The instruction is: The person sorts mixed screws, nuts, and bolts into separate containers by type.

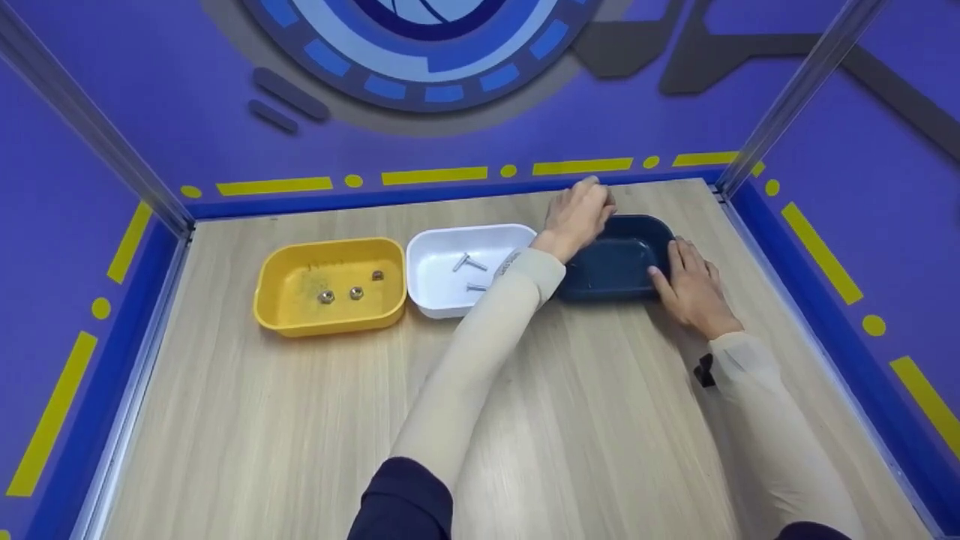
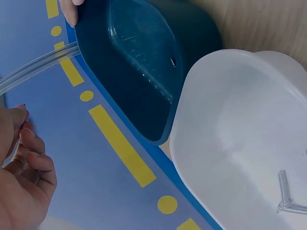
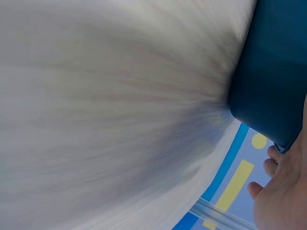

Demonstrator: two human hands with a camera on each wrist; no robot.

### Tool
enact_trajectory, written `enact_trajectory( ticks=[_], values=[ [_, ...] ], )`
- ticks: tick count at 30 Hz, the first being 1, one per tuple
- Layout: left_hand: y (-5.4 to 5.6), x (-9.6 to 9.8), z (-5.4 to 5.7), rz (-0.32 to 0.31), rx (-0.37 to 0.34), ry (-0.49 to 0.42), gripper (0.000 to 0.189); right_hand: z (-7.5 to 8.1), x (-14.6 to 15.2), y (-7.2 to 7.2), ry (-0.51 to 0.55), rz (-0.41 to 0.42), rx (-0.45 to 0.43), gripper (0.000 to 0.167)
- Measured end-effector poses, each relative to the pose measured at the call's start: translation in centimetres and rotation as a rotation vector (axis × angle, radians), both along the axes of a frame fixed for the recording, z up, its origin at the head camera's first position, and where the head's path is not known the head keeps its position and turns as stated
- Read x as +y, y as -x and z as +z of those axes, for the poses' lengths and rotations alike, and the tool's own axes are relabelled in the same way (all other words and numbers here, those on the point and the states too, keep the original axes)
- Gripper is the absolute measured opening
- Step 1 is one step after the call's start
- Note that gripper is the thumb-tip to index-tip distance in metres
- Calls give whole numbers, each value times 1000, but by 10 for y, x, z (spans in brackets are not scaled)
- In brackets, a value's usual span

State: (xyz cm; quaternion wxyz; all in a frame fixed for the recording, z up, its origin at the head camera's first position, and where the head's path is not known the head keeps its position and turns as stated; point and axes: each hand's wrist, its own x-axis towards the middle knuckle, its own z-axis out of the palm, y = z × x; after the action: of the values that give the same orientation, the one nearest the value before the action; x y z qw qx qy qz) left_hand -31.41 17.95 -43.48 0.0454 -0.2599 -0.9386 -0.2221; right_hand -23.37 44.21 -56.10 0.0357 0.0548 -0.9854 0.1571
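In the head view my right hand holds the right end of a dark blue bin, fingers along the outside and thumb over the rim. The right wrist view has its fingertips past the corner of the bin. My left hand is raised over the bin's far left corner. Its fingers are curled, fingertips close together beside a dark speck; I cannot tell whether they pinch something. A small shiny piece lies inside the blue bin. A white bin with several screws stands left of it, partly behind my forearm.
Left of the white bin stands a yellow bin with three nuts inside. The three bins form a row on the wooden table. Purple panels wall in the back and both sides.
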Motion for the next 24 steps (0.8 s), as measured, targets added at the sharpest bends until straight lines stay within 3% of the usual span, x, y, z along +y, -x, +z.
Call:
enact_trajectory(
  ticks=[12, 24],
  values=[
    [-3, -2, 2, -4, -7, -5, 23, -1, -2, 0, 1, -1, 2, 83],
    [-18, -10, -4, -97, 17, 17, 25, -1, -1, 1, 6, 6, -6, 85]
  ],
)
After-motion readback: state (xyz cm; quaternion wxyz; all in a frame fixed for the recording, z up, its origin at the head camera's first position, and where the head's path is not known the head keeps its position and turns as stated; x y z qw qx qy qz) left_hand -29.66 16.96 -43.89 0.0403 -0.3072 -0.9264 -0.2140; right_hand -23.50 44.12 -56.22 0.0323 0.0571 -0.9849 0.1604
